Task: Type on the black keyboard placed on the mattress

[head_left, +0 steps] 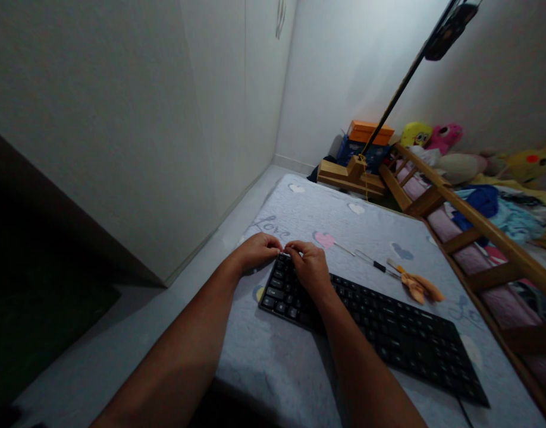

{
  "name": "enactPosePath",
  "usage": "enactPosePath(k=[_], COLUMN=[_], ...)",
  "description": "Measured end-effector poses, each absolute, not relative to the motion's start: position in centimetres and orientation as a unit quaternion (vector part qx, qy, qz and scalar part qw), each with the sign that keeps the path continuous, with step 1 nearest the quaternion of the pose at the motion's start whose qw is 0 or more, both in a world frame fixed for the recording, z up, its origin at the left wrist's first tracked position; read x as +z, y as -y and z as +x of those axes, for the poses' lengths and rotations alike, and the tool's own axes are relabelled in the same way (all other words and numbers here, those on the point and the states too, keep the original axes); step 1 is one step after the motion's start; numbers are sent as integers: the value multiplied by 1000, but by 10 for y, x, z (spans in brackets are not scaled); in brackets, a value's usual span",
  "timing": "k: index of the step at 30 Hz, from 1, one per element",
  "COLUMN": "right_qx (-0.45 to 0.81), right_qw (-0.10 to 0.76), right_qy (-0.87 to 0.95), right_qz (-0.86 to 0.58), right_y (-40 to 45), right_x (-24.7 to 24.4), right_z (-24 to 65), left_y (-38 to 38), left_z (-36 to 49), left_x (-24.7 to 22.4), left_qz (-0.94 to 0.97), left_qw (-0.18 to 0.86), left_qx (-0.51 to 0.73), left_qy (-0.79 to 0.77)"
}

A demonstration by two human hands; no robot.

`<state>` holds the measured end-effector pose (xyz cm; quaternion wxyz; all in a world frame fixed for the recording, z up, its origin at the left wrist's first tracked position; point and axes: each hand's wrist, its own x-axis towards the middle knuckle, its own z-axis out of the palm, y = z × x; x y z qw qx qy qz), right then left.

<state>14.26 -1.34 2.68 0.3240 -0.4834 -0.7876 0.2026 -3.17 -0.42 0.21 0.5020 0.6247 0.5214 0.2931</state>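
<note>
A black keyboard [402, 333] lies at a slant on the bed's patterned cover, its cable leaving the near right side. At its far left corner my left hand [259, 251] is closed, thumb and fingers pinched together. My right hand [309, 264] reaches over the upper left keys, its fingertips also pinched, close to those of the left. A tiny pale bit shows between the hands, too small to name. Beyond the keyboard lie a thin metal tool with a black grip [379, 266] and an orange cloth-like item [418, 287] around another tool's end.
A pale cabinet [219, 119] stands on the left. Along the right runs a wooden bed rail [482, 217], with clothes and plush toys behind it. At the far end are a wooden stand [351, 173] with a slanted black pole [404, 83] and an orange box [370, 132].
</note>
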Motion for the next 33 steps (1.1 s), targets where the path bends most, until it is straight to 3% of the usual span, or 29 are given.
enactPosePath(k=[33], right_qx=[170], right_qw=[309], right_qy=[816], right_qz=[-457], right_y=[18], right_x=[24], right_z=[141], left_y=[6], left_z=[-32], left_x=[1], left_qz=[606], left_qw=[523], left_qx=[295], left_qy=[-521])
